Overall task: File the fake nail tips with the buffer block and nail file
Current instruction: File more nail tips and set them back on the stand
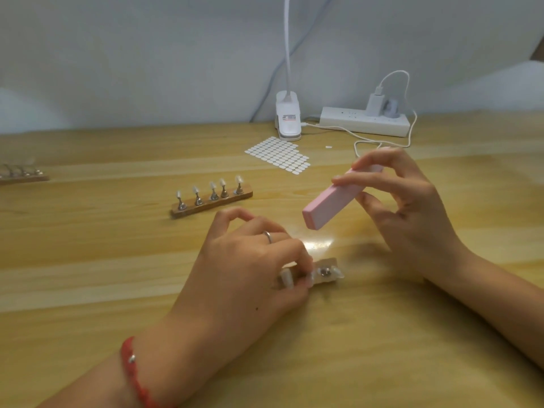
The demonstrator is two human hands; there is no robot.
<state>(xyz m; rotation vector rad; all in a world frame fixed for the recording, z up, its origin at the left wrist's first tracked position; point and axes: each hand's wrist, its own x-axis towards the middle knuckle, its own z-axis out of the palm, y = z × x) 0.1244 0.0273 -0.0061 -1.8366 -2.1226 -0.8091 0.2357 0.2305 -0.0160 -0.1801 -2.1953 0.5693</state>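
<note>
Two hands busy, pink block held off the wood.
Head view: right hand (412,219) grips the buffer block (332,198) between fingertips and thumb, the block tilted, its low end pointing to 7 o'clock, clear of the table (88,260). At 7 o'clock of the block, left hand (253,260) has curled fingers pinching a short holder (325,272) lying on the wood; a blurred nail tip (285,277) shows by the thumb. Five-tip stand (212,198) sits at 11 o'clock of that hand.
</note>
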